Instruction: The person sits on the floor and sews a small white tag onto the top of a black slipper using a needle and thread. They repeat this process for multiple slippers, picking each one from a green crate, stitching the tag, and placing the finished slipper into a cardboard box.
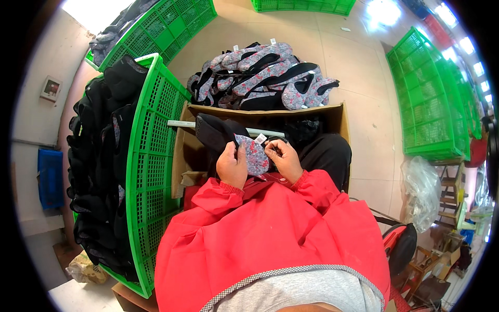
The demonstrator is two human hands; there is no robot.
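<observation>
A soft, shoe-shaped fabric piece (251,157), black outside with a grey-and-red floral lining, lies across my lap above the open cardboard box. My left hand (232,165) grips its side, thumb on the lining, and the black end sticks up beyond the fingers. A small white label (260,139) stands up at the piece's edge. Beside that label, my right hand (284,160) has its fingertips pinched together. Something thin and dark shows at those fingertips, too small to make out.
Beyond the cardboard box (332,111) lies a heap of similar floral pieces (260,78) on the floor. A pale rod (182,124) crosses the box. To my left stands a green crate (150,156) full of black pieces (99,171); more green crates (429,99) are at right and behind.
</observation>
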